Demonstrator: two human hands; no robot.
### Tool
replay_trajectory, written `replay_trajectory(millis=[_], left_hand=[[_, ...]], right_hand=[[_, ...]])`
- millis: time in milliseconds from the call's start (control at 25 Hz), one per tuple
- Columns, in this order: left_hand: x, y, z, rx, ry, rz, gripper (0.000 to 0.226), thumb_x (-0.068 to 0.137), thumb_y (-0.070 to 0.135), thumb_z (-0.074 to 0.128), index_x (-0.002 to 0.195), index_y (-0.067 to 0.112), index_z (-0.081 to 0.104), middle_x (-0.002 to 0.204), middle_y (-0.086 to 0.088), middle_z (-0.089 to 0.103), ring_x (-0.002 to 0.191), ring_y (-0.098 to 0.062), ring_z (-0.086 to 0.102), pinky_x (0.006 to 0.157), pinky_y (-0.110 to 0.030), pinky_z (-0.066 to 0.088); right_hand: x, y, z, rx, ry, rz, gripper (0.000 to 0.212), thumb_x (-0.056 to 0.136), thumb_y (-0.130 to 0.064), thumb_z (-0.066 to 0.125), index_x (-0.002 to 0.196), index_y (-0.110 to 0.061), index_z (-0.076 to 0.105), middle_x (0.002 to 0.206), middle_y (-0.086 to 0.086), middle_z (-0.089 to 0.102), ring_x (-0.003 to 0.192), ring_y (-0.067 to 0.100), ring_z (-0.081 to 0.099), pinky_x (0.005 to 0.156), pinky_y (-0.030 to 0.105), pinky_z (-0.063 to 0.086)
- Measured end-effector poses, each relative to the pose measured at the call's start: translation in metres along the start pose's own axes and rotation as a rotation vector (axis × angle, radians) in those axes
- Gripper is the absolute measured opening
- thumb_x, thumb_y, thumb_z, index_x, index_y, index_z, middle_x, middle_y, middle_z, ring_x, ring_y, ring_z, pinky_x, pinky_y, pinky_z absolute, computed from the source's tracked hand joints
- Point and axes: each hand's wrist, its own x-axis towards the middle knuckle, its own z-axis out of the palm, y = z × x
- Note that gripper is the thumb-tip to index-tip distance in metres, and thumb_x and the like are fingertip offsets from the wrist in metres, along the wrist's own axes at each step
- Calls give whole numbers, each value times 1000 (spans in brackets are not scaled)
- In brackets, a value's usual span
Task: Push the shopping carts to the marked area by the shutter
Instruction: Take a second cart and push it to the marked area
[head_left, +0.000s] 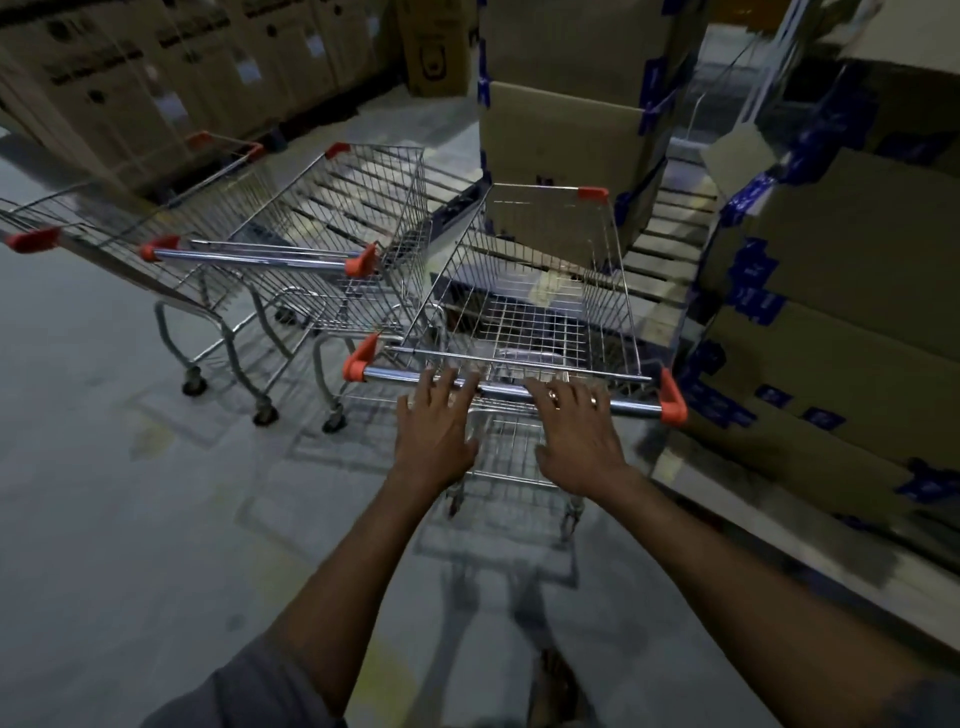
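Note:
A wire shopping cart (524, 291) with orange corner caps stands straight ahead of me, its chrome handle bar (395, 375) running left to right. My left hand (434, 428) and my right hand (576, 434) reach side by side to the bar with fingers spread; the fingertips lie on or just over it without curling around. To the left stand a second cart (332, 228) and a third cart (130, 228), parked side by side. No shutter or marked area shows clearly.
Tall stacks of cardboard boxes with blue tape (831, 291) crowd the right side, close to the cart. Another box stack (566, 119) stands directly beyond the cart's nose on a pallet. A row of boxes (156, 67) lines the far left. Grey concrete floor (104, 493) lies left.

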Motion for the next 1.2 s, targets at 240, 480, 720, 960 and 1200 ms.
replay_trajectory(millis=[240, 480, 720, 960, 1200], left_hand=[[-1, 1, -9, 81, 69, 42, 71, 80, 48, 72, 143, 34, 43, 137, -4, 50, 128, -34, 42, 101, -56, 38], [-19, -14, -21, 77, -78, 182, 55, 87, 50, 66, 135, 31, 48, 134, -4, 47, 127, -33, 42, 105, -52, 39], [-56, -11, -21, -12, -286, 325, 56, 91, 53, 63, 140, 32, 46, 131, -3, 65, 118, -32, 62, 97, -45, 45], [-107, 13, -7, -142, -291, 597, 31, 90, 48, 63, 111, 25, 64, 111, -6, 69, 105, -31, 64, 78, -36, 47], [-172, 43, 5, -199, -201, 668, 30, 81, 48, 69, 107, 32, 72, 154, 3, 38, 141, -26, 30, 107, -51, 35]], right_hand=[[-8, -11, -3, 32, 43, 102, 80, 73, -32, 71, 146, -31, 36, 125, 4, 52, 116, 30, 48, 106, 52, 31], [-37, -37, -16, 56, -79, 228, 57, 85, -40, 64, 136, -32, 43, 125, 7, 57, 120, 32, 46, 105, 52, 30], [-85, -50, -31, 6, -167, 305, 47, 91, -62, 52, 123, -28, 58, 121, 9, 66, 117, 33, 56, 105, 51, 32], [-156, -39, -41, -17, -243, 358, 41, 82, -66, 54, 95, -29, 66, 104, 1, 66, 103, 27, 64, 97, 47, 43], [-230, -30, -35, 25, -325, 278, 40, 86, -59, 66, 121, -40, 71, 167, -2, 21, 150, 30, 21, 113, 65, 31]])
